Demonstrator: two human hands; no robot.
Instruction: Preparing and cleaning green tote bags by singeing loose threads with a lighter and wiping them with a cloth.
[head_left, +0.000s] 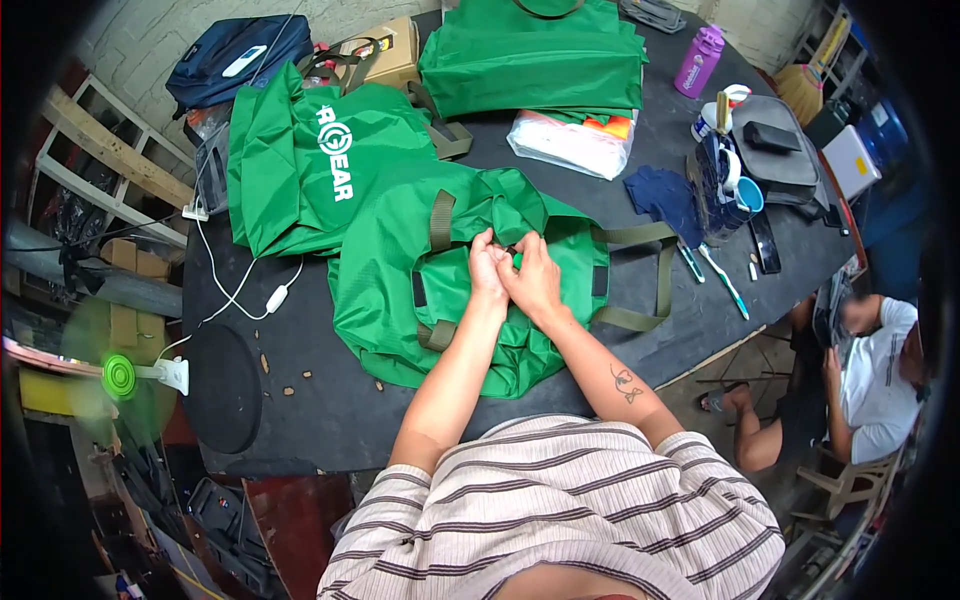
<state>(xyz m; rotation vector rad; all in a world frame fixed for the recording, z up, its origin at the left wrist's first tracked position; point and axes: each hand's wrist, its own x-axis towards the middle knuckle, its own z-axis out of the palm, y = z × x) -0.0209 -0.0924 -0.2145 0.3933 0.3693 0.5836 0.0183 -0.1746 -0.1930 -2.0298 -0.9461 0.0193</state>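
Observation:
A green fabric bag with olive straps lies crumpled on the black table in front of me. My left hand and my right hand meet at its middle, both pinching a fold of the green fabric close to a small dark fitting that is mostly hidden by my fingers. An olive strap loop trails off to the right of the bag.
More green bags lie at the back left and in a stack at the back. A clear plastic packet, purple bottle, mugs, pens and a grey case sit right. A green fan stands left. Another person sits lower right.

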